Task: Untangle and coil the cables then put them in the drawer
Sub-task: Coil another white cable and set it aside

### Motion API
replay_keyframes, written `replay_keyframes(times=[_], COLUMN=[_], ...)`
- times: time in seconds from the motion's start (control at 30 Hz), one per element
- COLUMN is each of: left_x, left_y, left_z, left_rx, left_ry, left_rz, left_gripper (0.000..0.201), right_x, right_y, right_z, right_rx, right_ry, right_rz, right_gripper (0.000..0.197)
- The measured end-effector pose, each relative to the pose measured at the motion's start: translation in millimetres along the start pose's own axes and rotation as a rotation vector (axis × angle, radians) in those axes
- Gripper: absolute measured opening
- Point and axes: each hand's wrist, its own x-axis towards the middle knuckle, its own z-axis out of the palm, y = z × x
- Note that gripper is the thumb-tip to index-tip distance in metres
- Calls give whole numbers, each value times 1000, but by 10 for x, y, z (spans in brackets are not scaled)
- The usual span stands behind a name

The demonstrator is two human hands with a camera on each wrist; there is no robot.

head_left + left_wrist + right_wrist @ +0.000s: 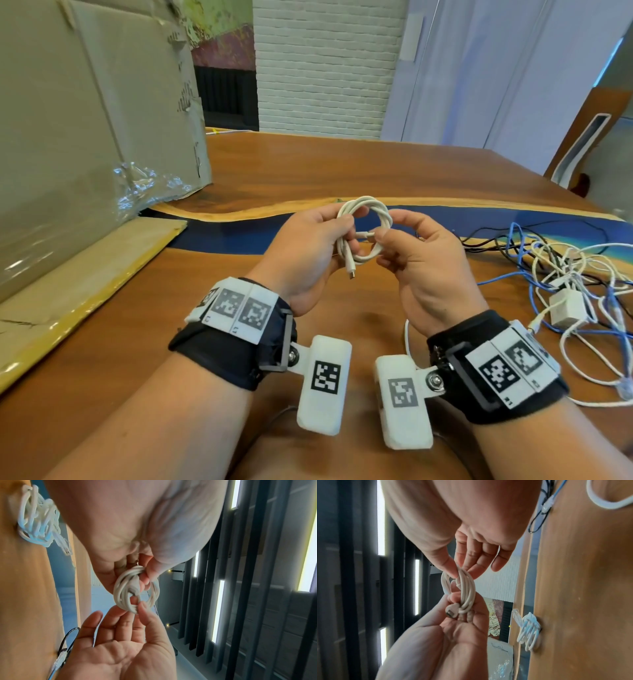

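Observation:
A white USB cable [363,229] wound into a small coil hangs above the wooden table [342,164], held between both hands. My left hand [344,240] grips the coil's left side with curled fingers, and one plug [351,273] hangs below it. My right hand [383,236] pinches the coil's right side between thumb and index finger; its other fingers are loose. In the left wrist view the right thumb and index pinch the coil [137,588] from below. The right wrist view shows the left hand's fingers closed round the coil [465,592] and a plug [452,612]. No drawer is in view.
A tangle of white, blue and black cables [565,274] with a white adapter [567,307] lies on the table at the right. A wound pale cable bundle [528,632] lies on the table beyond the hands. A large cardboard box [85,137] stands at the left.

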Motion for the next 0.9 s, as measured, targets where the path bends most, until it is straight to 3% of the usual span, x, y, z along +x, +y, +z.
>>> replay_keyframes(times=[0.13, 0.3, 0.57, 0.8, 0.9], left_x=[3, 1, -31, -11, 7], left_y=[-4, -31, -45, -54, -83], left_z=[14, 121, 127, -28, -20], left_rx=[3, 49, 82, 210, 245], left_ry=[76, 159, 120, 70, 81], left_rz=[23, 151, 219, 193, 219], left_gripper=[27, 26, 25, 21, 19], right_x=[-25, -11, -26, -40, -31], right_y=[-42, -72, -152, -127, -125], right_z=[32, 47, -31, -23, -36], right_rx=[117, 256, 391, 357, 376], right_ry=[-46, -86, -194, -141, -153], right_rz=[90, 117, 96, 116, 121], right_gripper=[32, 33, 39, 54, 42])
